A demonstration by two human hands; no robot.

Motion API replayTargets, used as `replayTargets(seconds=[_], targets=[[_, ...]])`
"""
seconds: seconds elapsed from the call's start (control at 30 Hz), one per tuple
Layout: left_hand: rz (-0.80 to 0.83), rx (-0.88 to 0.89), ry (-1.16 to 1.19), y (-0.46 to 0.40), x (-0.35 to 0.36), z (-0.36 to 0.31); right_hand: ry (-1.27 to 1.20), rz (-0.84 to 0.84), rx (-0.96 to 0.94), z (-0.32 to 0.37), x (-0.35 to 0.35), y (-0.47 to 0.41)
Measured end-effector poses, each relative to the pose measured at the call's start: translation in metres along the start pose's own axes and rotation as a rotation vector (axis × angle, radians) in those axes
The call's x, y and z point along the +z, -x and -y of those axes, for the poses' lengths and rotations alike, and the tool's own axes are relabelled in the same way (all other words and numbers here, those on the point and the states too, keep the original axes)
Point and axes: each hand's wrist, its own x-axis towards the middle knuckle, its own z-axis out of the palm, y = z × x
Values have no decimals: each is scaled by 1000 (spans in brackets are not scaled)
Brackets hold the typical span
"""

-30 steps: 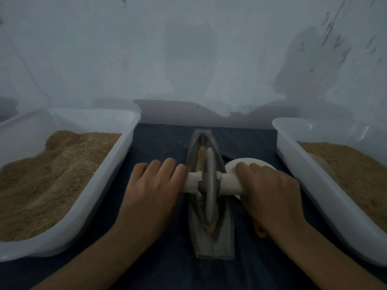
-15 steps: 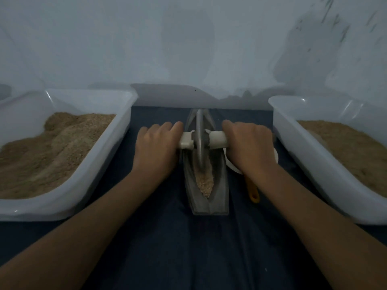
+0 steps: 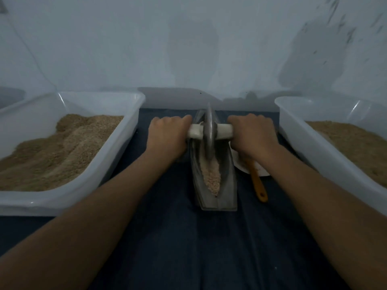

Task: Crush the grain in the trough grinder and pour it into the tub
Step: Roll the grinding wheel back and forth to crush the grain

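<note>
A grey metal boat-shaped trough grinder (image 3: 217,185) lies in the middle on the dark blue cloth (image 3: 188,248), its long axis running from 6 o'clock to 12 o'clock. A thin grey metal grinding wheel (image 3: 209,132) stands upright in the far end of the trough, toward 12 o'clock. A white round axle handle (image 3: 224,130) passes through the wheel from side to side. The left hand (image 3: 167,139) grips the left end of the handle with curled fingers, and the right hand (image 3: 253,137) grips the right end in the same way; the two hands are apart, one at each side of the wheel, with both arms stretched forward.

Pale brown crushed grain (image 3: 211,176) lies in the groove of the trough, in the near part toward 6 o'clock, just in front of the wheel.

At 9 o'clock from the grinder stands a large white translucent plastic tub (image 3: 117,155) with a heap of brown grain inside. At 3 o'clock stands a second white plastic tub (image 3: 314,147), also holding brown grain. Between the grinder and the right tub a white round plate (image 3: 261,173) lies partly under the right wrist, and an orange handle (image 3: 258,185) of some utensil sticks out of it toward 6 o'clock. I cannot tell what utensil it is. Behind everything is a pale grey wall (image 3: 188,49) with dark stains.
</note>
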Motion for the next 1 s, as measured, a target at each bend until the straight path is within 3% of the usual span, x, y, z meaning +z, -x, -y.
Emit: replayTargets(seconds=[0.13,0.33,0.5,0.6,0.8,0.9,1.0], targets=[[-12,-52,2,-22,14,-1,-16,75,-47,-5,4,-29],[-63,56,33,32,-4,2,16,-116,-38,9,-11,26],[-237,189,0,68,-25,-5,45,-304,-62,9,-18,80],[-149,203,-21,57,-25,-1,34,-236,-61,5,-12,70],[-53,-21,-109,0,-5,-12,-114,16,68,2,2,5],[-140,-32,-94,-1,5,-10,-101,-45,75,2,8,9],[-114,44,-19,17,-2,-9,-65,-83,31,3,3,33]])
